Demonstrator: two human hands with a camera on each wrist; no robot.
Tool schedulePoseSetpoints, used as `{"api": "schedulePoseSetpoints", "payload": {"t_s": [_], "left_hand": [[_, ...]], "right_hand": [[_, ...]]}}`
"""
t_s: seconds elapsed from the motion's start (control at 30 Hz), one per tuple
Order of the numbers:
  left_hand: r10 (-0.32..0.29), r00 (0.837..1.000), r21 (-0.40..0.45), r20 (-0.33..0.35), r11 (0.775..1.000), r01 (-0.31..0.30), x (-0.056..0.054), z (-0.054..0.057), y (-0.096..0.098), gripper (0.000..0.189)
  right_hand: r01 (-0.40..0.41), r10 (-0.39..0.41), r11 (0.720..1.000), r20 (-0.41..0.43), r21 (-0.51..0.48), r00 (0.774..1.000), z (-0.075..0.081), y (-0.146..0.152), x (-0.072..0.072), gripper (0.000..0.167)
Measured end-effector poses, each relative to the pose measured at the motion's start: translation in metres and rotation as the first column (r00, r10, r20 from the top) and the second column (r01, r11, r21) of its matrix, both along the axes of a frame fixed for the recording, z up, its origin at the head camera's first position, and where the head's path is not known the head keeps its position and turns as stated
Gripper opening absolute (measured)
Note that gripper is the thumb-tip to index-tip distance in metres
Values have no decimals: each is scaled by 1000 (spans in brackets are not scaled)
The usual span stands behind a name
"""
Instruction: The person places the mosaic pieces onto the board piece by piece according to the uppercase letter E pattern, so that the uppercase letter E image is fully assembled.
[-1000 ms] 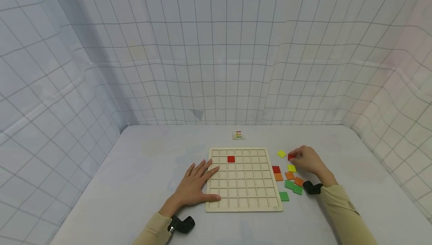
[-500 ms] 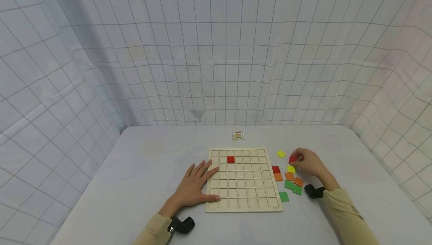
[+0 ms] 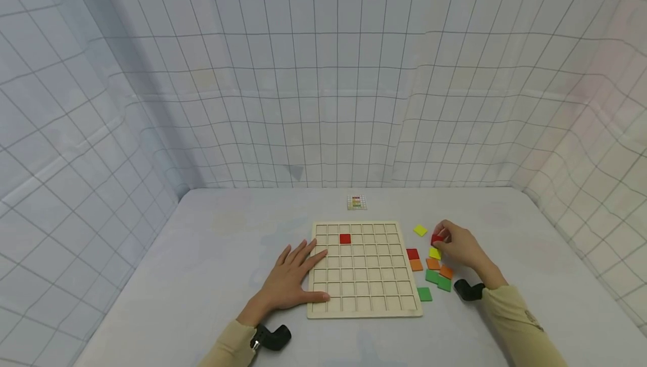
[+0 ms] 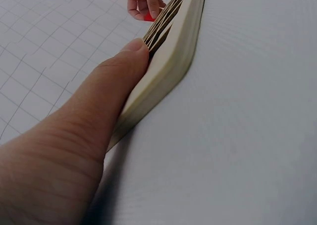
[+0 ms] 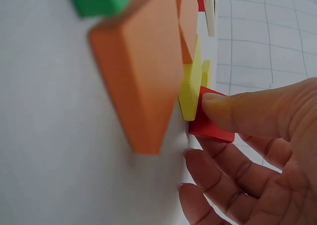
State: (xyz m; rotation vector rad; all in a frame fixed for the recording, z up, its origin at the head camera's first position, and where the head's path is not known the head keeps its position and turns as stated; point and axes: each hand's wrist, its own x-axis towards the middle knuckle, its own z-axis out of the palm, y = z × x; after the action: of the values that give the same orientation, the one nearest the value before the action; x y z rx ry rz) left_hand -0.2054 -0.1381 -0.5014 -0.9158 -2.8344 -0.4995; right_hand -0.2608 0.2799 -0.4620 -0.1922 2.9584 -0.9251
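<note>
My left hand (image 3: 287, 284) lies with spread fingers over the left edge of a cream gridded board (image 3: 375, 273); its thumb (image 4: 116, 76) rests on the board's edge in the left wrist view. One red square tile (image 3: 345, 239) sits in a cell near the top of the board. To the right of the board, my right hand (image 3: 464, 248) pinches another red tile (image 5: 213, 128) between thumb and fingers. That tile is tilted, close beside a yellow tile (image 5: 190, 93) in the right wrist view; whether they touch I cannot tell.
Loose tiles lie right of the board: red (image 3: 413, 254), yellow (image 3: 420, 230), several orange (image 3: 433, 264) and several green (image 3: 425, 294). A small card (image 3: 356, 202) with a coloured grid pattern lies behind the board. Gridded white cloth (image 3: 354, 103) surrounds the table.
The red tile in my right hand has tipped so that more of its face shows; the hand has shifted only slightly. My left hand and the board keep their places.
</note>
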Motion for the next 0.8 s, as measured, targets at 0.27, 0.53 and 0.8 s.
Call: {"api": "schedulePoseSetpoints", "payload": {"t_s": [0.27,0.53,0.8], "left_hand": [[-1,1000,-4,-14,1000,0,0,0,0,96],[0,1000,-1,-13,1000,0,1,-1,0,95],[-1,1000,0,-4,1000,1,0,0,1,96]], "right_hand": [[-5,4,1000,-35,-15,999,0,-3,2,15],[-53,39,995,-156,-86,987,4,-14,7,13],[-165,132,976,-220,-141,966,8,-38,8,15]]}}
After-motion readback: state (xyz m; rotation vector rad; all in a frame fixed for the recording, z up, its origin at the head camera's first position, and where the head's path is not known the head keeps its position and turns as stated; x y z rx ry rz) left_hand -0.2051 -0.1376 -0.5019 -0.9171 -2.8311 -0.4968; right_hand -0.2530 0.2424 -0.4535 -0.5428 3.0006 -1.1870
